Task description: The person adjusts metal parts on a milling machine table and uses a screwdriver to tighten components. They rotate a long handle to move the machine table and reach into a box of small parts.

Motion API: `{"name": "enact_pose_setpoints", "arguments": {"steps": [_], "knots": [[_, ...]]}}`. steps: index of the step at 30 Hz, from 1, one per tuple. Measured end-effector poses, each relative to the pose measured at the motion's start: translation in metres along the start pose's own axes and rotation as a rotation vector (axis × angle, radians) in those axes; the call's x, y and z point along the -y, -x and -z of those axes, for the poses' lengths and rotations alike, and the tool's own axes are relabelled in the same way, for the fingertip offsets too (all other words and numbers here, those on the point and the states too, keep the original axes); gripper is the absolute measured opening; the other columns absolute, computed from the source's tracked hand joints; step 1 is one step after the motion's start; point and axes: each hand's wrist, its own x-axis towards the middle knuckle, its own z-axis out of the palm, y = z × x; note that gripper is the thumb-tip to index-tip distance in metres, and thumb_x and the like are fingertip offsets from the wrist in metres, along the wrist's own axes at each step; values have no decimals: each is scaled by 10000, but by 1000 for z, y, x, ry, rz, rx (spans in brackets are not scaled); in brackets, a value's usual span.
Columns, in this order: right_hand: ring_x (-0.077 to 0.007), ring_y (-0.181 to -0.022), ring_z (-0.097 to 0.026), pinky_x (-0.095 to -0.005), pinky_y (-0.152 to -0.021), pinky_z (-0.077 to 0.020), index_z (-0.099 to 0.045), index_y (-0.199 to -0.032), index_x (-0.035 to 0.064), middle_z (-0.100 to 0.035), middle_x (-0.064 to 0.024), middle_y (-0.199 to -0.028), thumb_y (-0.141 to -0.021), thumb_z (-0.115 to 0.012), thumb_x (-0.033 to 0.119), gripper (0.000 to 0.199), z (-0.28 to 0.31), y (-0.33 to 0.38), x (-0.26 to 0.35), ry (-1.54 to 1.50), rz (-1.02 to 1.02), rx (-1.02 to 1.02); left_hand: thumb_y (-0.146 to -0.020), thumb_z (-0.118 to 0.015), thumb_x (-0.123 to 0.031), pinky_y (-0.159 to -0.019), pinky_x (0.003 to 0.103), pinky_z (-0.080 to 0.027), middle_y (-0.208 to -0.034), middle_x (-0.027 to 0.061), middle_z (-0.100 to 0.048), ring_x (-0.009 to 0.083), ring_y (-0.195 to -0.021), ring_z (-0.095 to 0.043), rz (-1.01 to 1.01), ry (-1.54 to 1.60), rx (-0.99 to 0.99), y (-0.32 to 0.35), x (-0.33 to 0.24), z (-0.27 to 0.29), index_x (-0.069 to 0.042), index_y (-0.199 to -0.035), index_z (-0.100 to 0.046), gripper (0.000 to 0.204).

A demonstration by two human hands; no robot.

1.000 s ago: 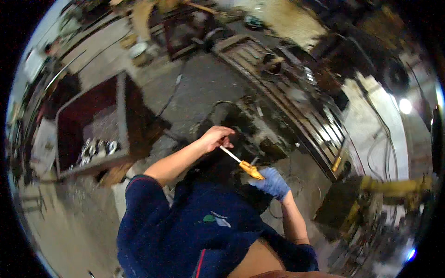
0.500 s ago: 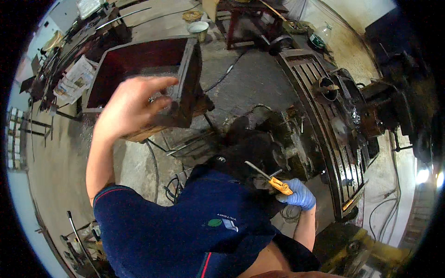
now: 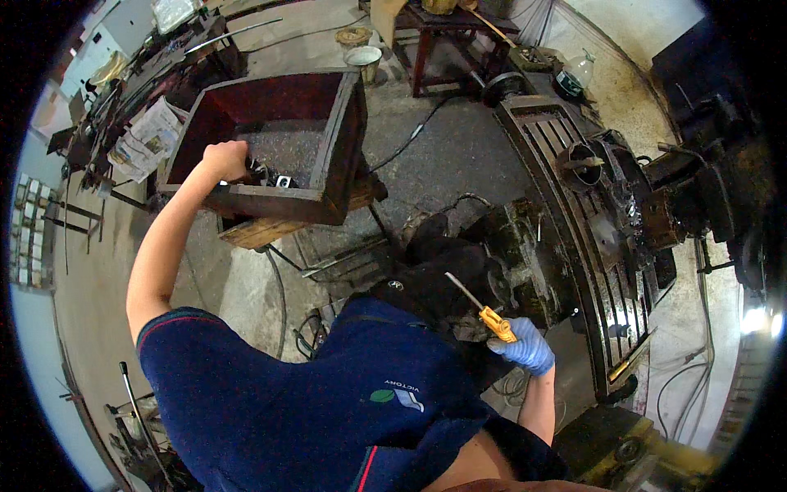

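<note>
My bare left hand [image 3: 227, 161] reaches into a large dark wooden box [image 3: 343, 139]. Its fingers curl downward near the box's front wall, and whatever they may hold is hidden. Just right of the fingers lie small metal parts, one of them a shiny block [image 3: 284, 181] with a dark hole. In a blue glove, my right hand [image 3: 527, 348] is closed round the yellow handle of a slim file [image 3: 492, 320]. The file's grey blade points up and to the left, in front of my body, touching nothing that I can see.
On the right stands a machine with a long slotted table [image 3: 566, 213], metal chips and dark fittings on it. A second yellow-handled tool [image 3: 623, 366] lies at its near end. Behind the box are a white bucket [image 3: 363, 59] and a red-brown table [image 3: 426, 49]. Newspaper [image 3: 147, 139] covers part of the left bench.
My left hand has gone from above the box, fingers spread, down into it, and its fingers have curled. The right hand keeps hold of the file, almost unmoved. The view has shifted slightly.
</note>
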Motion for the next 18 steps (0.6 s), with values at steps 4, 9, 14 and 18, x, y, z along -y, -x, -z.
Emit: {"name": "enact_pose_setpoints", "arguments": {"steps": [4,9,14,18], "knots": [[-100,-621,-481,-296,-596,-428,-617,-954,-1,-584,-46,-681,-695,-721,297,408,0,2,-3,9,-62,-56,-701,-565,-114,-630,376,-519,-770,103,-667,257,-675,-660,-37,-14,252,-17,-3,6,-14,-899,-607,226],[-98,-571,-450,-296,-538,-404,-615,-891,3,-537,-29,-606,-706,-712,319,379,0,2,-15,-48,-44,-117,-731,-603,-183,-645,380,-519,-759,113,-662,272,-725,-653,-126,2,130,-34,15,-16,-10,-883,-598,230],[-98,-561,-444,-300,-524,-397,-615,-881,-3,-530,-33,-591,-706,-709,327,385,1,3,-17,-51,-6,-144,-751,-636,-251,-726,415,-490,-853,178,-637,328,-870,-607,-105,128,-177,2,12,8,-1,-874,-617,280],[-95,-564,-455,-300,-533,-409,-615,-890,-7,-538,-42,-594,-703,-711,314,384,0,6,-14,-42,16,-155,-801,-600,-206,-704,389,-473,-839,205,-612,326,-799,-610,-224,449,-353,15,22,42,34,-886,-614,255]]}}
